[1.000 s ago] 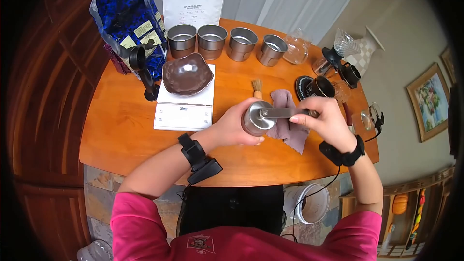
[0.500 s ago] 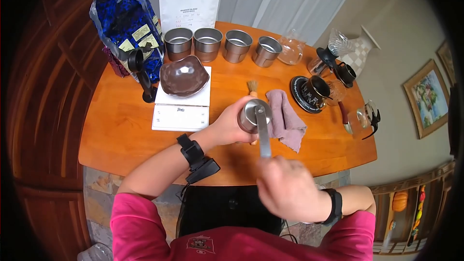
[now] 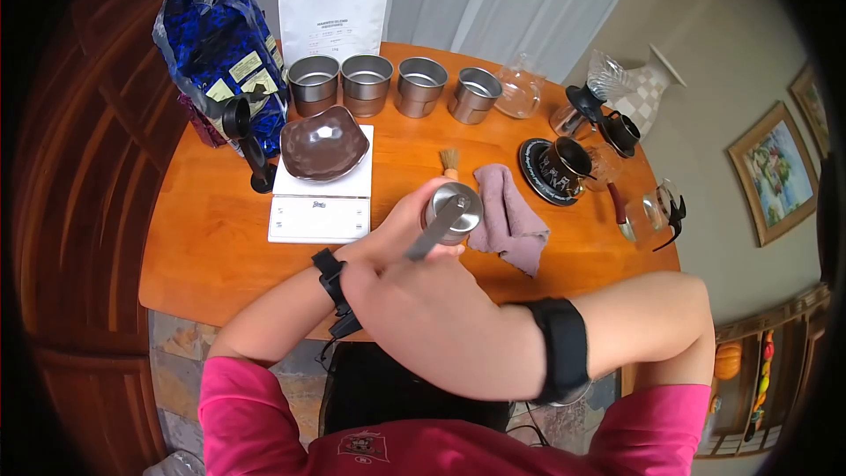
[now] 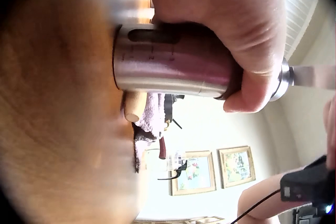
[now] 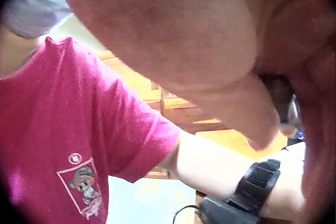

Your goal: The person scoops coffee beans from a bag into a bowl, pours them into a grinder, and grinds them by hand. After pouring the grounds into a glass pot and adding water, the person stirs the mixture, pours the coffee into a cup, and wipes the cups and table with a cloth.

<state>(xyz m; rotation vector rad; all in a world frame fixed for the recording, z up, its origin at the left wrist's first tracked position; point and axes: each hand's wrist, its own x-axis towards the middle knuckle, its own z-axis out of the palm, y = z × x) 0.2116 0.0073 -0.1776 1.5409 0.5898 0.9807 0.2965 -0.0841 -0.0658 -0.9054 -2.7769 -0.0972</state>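
Note:
My left hand (image 3: 407,222) grips a steel hand coffee grinder (image 4: 173,69) round its upper body. In the left wrist view the grinder stands with its base at the tabletop, and its side carries a slot and small marks. From the lid a flat metal crank handle (image 3: 435,231) points toward the left forearm. My right hand (image 3: 423,300) holds the outer end of that crank, crossing over the left wrist. The dark crank knob (image 5: 281,95) shows between thumb and fingers in the right wrist view, mostly hidden by the hand.
A brown dish (image 3: 324,145) sits on a white scale (image 3: 319,219). Several steel cups (image 3: 420,86) line the back beside coffee bags (image 3: 330,4). A brush (image 3: 450,161) and mauve cloth (image 3: 507,216) lie near the grinder. Right stand a black cup (image 3: 567,159) and glassware (image 3: 648,216).
My right hand has swung the crank from the right side, round the front, to the lower left. My left hand keeps its hold on the grinder.

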